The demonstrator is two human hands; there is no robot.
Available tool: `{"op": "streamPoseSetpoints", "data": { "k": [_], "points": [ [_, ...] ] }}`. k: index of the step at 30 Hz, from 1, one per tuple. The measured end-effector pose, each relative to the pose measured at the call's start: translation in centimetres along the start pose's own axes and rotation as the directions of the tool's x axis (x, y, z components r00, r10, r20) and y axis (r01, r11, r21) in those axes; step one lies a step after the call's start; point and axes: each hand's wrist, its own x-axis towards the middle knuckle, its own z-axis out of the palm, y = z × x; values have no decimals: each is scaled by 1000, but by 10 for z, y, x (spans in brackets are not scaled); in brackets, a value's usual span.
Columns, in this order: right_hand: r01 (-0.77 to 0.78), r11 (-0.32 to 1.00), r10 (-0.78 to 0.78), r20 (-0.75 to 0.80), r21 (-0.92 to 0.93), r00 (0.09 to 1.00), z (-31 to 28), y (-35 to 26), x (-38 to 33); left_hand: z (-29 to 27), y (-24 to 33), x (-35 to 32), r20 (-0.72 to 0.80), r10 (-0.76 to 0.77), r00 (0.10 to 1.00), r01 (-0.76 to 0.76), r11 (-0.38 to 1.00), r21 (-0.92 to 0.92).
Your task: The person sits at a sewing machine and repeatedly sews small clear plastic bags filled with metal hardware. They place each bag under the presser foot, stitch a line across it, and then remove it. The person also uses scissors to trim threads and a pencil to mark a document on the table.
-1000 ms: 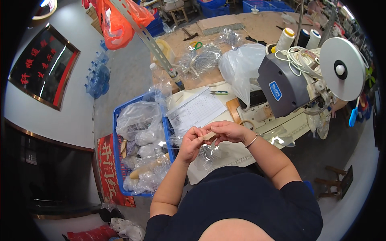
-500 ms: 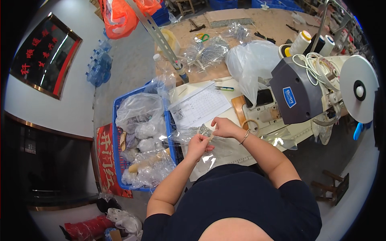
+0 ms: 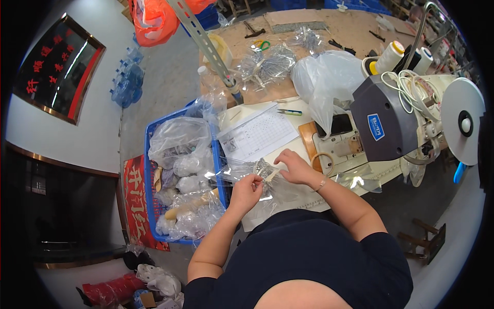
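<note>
A bundle of clear plastic pieces (image 3: 263,167) lies on the pale machine table in front of me, with a beige strip (image 3: 271,176) across its middle. At the bundle's left edge, my left hand (image 3: 247,191) is closed in a pinch on the clear plastic; its fingertips are partly hidden. My right hand (image 3: 294,168) is just right of the strip, its fingers curved and apart, with nothing visible between them. A printed paper sheet (image 3: 257,131) lies beyond both hands. Thread snips (image 3: 289,112) rest past the sheet's far right corner.
A blue crate (image 3: 148,170) full of plastic-wrapped items stands at the left. To the right is a dark grey sewing machine (image 3: 383,121) with thread cones (image 3: 389,56) behind it. A white plastic bag (image 3: 324,77) and more clear bundles (image 3: 270,64) lie at the back. A metal post (image 3: 208,51) rises beyond the crate.
My right hand has let go of the beige strip and drawn away to the right, its fingers spreading. My left hand has shifted slightly left. The strip shows more fully between them.
</note>
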Motion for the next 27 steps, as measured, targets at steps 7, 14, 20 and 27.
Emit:
{"op": "streamPoseSetpoints", "data": {
  "k": [7, 14, 20, 27],
  "points": [
    [233, 966, -245, -111, -110, 963, 28, -8, -17, 5, -5, 13, -30, 142, 989, -142, 990, 12],
    [65, 993, -94, -346, -95, 934, 34, -11, -16, 29, -14, 39, -8, 544, 839, -532, 824, 194],
    [-145, 953, 226, -307, 267, 925, 28, -13, -12, 31, -2, 27, -93, 614, 784, -598, 786, 156],
    [-167, 938, 239, -219, 304, 946, 22, -15, -8, 21, -9, 47, 99, 155, 983, -137, 977, -164]
  ]
}}
